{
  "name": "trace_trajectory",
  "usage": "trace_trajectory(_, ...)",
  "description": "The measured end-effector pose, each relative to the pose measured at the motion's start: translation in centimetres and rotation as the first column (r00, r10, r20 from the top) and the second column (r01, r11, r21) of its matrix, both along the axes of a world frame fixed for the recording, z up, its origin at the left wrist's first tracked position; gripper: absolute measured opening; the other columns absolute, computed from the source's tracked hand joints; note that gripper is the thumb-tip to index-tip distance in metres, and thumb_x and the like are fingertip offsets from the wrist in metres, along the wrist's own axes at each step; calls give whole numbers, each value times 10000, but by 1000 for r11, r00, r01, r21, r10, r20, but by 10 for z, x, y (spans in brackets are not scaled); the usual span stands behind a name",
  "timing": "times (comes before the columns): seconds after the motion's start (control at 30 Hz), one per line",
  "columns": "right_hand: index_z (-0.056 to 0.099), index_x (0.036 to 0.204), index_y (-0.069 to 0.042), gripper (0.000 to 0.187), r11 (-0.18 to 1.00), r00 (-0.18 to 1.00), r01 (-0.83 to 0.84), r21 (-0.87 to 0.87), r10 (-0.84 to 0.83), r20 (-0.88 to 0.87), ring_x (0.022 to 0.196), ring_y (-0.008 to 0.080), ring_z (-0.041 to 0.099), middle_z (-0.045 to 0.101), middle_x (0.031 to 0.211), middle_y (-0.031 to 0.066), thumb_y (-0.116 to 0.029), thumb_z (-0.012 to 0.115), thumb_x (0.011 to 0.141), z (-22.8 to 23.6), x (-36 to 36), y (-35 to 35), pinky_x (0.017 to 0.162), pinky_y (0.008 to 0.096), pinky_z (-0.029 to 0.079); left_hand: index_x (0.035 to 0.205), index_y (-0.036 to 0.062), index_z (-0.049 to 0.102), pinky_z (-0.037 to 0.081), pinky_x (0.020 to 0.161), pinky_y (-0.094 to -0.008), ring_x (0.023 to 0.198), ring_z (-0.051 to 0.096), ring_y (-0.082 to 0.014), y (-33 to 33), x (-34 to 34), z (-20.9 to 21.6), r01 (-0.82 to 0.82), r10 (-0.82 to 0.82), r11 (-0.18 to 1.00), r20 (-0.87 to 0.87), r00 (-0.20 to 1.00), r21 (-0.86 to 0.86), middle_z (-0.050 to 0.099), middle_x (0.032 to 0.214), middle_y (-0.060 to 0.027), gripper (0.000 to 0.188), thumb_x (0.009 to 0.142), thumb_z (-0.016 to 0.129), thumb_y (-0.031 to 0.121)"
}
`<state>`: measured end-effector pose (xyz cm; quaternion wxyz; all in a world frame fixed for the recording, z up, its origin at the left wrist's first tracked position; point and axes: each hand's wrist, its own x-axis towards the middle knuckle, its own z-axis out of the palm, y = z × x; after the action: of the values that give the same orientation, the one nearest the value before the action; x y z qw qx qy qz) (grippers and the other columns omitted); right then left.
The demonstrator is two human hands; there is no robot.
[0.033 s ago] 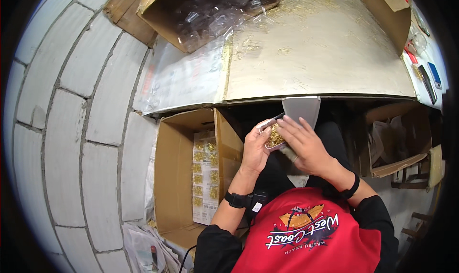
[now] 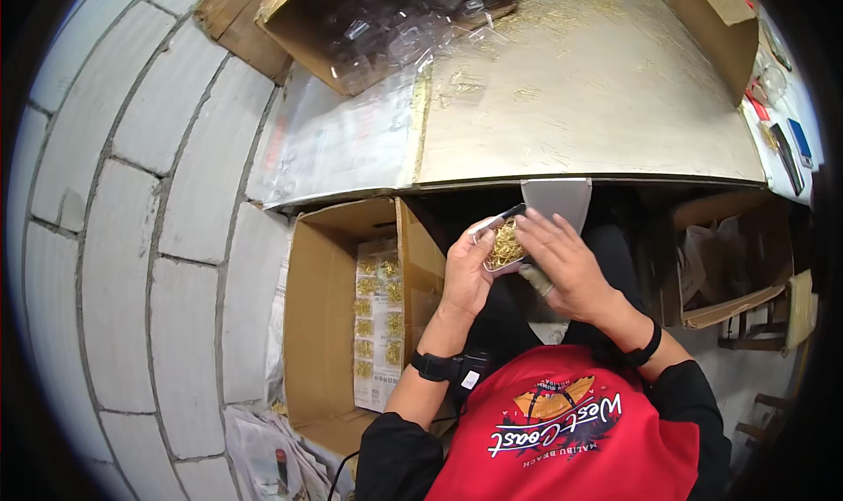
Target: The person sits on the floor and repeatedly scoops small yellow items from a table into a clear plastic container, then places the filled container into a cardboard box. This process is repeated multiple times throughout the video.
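Observation:
My left hand [image 2: 465, 274] grips a small clear plastic box [image 2: 488, 230] by its left side, thumb at the edge. A tangle of small gold-coloured metal pieces [image 2: 504, 246] fills the box; they look like thin pins or clips. Over the box's right edge lies my right hand [image 2: 571, 271], its fingers stretched out flat and its thumb wrapped in a pale cover. Whether its fingertips press on the box or only hover is hard to tell. Behind the box, a grey chute-like panel [image 2: 558, 204] hangs from the table edge.
A pale tabletop [image 2: 597, 123] with scattered gold pieces lies ahead. Far left, a carton [image 2: 294, 18] spills clear plastic boxes [image 2: 408, 44]. Left of my lap, another carton [image 2: 320, 325] holds rows of filled boxes [image 2: 363, 327]. At right stands a carton [image 2: 733, 299] with plastic bags.
My right hand has shifted slightly right, so more of the gold pieces and its wrapped thumb show. My left hand still holds the box in nearly the same place.

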<state>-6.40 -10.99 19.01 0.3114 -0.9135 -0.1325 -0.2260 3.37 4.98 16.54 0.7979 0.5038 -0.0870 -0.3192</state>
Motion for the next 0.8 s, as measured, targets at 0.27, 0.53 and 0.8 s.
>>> trace_trajectory(0.27,514,1225,4,520,989,997,-22,146,12,73,1157,345,533,535,1252,189,24,655,725,4,4,6,941,399,460,1186,-19,501,604,658,-367,909,665,-251,55,28,28,-36,31,994,-55,998,-101,622,1080,-149,465,997,363,382)
trace_trajectory(0.53,522,1225,-2,465,963,986,29,268,17,-168,1129,306,566,534,1264,178,123,576,780,-21,0,11,918,340,482,1175,25,535,580,707,-384,968,637,-235,240,73,65,-423,416,905,126,901,36,608,1133,-135,424,981,396,376)
trace_trajectory(0.8,510,1255,-26,488,951,945,93,293,8,-326,1029,240,607,515,1305,131,159,512,804,-41,13,23,891,314,487,1239,50,533,517,808,-403,945,616,-208,445,-13,-65,-651,738,631,-67,672,423,596,1135,-71,361,922,514,223)
